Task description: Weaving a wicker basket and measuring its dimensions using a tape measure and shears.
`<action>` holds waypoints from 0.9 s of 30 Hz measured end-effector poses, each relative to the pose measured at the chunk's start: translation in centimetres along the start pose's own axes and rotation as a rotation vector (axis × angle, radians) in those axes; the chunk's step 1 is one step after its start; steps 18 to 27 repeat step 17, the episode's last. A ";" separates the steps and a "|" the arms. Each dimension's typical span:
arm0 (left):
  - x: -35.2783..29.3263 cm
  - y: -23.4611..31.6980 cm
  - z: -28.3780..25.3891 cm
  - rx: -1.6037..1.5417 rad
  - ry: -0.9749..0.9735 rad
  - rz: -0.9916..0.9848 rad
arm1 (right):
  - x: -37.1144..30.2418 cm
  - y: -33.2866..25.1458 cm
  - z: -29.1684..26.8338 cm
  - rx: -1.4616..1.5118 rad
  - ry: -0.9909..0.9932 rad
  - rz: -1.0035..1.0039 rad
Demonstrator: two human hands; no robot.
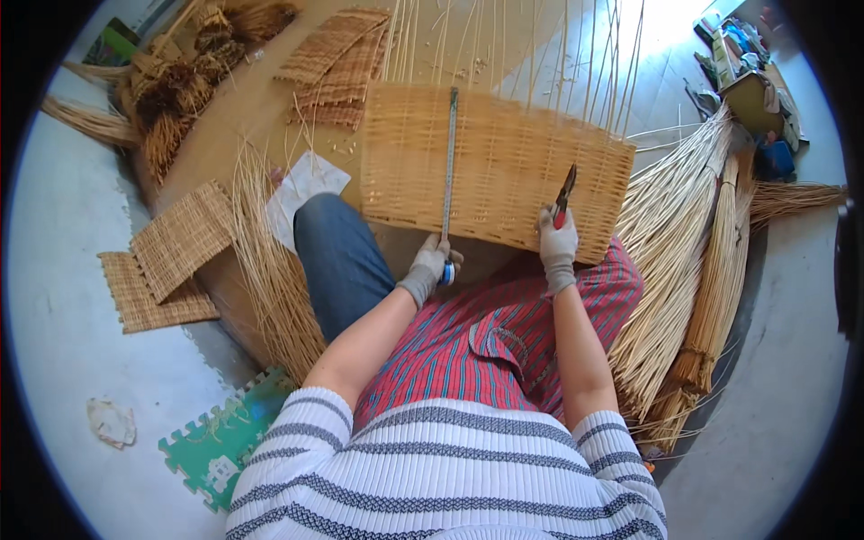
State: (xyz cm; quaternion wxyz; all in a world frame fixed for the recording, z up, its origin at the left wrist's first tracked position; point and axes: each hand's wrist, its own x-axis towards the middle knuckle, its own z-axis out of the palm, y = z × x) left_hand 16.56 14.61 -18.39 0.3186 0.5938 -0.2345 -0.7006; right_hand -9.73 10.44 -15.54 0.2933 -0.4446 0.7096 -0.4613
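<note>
A woven wicker panel (pixel 513 171) lies tilted in front of me, its long loose stakes sticking out past the far edge. My left hand (pixel 432 259), in a pale work glove, is closed round a blue tape measure (pixel 447 273) at the panel's near edge. The metal tape blade (pixel 450 162) runs out across the weave to the far edge. My gloved right hand (pixel 559 238) grips red-handled pruning shears (pixel 564 196), their dark tip pointing away from me over the panel's right part.
Finished woven mats (pixel 333 58) lie at the far left, more mats (pixel 180 241) nearer on the left. Loose reeds (pixel 270 252) lie by my left knee. Large reed bundles (pixel 675 261) line the right side. A green foam mat (pixel 225 441) is at lower left.
</note>
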 end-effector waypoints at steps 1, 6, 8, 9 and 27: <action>0.3 -0.8 -0.5 -0.028 0.013 0.036 | -0.5 -0.5 0.4 -0.039 0.027 -0.015; -1.5 -2.4 -1.3 0.061 0.067 0.128 | -3.6 -1.9 0.6 -0.251 0.075 -0.004; -2.9 -2.0 -1.0 0.103 0.035 0.174 | -5.0 -1.2 0.2 -0.292 0.087 0.001; -3.5 -1.6 -0.8 0.127 0.040 0.208 | -6.0 -1.1 -0.1 -0.282 0.060 -0.060; -3.9 2.5 -0.9 -0.041 -0.015 0.372 | -9.8 3.7 -2.5 -0.198 -0.193 0.102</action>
